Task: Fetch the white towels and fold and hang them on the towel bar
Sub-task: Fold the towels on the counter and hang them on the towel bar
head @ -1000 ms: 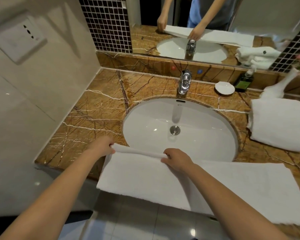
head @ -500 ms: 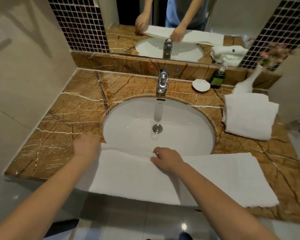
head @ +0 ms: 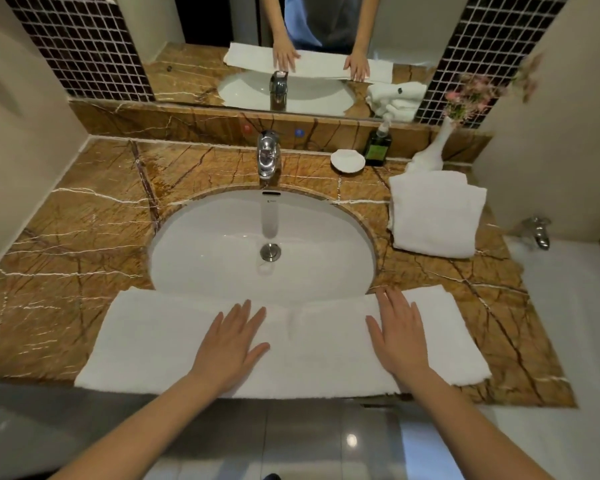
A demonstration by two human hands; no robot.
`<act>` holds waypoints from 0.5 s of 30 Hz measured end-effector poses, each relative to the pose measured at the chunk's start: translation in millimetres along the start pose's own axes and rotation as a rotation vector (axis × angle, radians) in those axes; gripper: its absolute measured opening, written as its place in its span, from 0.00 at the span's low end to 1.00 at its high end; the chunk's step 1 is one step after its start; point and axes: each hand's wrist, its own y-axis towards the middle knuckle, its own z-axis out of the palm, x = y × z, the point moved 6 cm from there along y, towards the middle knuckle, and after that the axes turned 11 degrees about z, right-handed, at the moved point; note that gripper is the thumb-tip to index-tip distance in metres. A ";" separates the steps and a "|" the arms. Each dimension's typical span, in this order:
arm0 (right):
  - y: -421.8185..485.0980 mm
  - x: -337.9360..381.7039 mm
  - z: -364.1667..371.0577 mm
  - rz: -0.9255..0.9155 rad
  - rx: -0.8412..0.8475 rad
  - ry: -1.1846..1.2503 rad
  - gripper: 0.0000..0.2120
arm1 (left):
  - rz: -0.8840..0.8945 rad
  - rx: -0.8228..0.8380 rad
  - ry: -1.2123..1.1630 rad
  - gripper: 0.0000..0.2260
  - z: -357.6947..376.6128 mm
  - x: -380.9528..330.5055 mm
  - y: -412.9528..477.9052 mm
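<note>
Countertop of brown veined marble (head: 84,237) w/ white oval ceramic basin (head: 222,258). Long white terry towel (head: 146,341), folded lengthwise, lies along the front edge, its far edge over the basin rim. Second folded white towel (head: 437,213) sits right of the basin. Left hand (head: 229,344) & right hand (head: 400,337) press flat on the long towel, fingers straight. Dark green bottle (head: 378,148): label unreadable.

Warm dim light, floor glare, edges bent and soft
</note>
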 end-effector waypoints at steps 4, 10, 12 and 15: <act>1.0 -11.7 0.0 0.053 0.001 0.006 0.33 | -0.069 -0.056 0.042 0.38 6.6 6.3 -7.9; -0.8 -11.1 -2.2 0.040 0.001 0.033 0.32 | -0.144 -0.077 0.020 0.32 2.5 -16.3 -3.8; -7.7 -10.7 -4.1 -0.013 0.018 0.042 0.32 | -0.084 -0.121 0.015 0.28 -1.2 -53.6 4.8; -24.0 -19.9 -3.5 -0.098 0.073 0.048 0.30 | 0.070 -0.198 -0.069 0.26 0.8 -133.2 27.5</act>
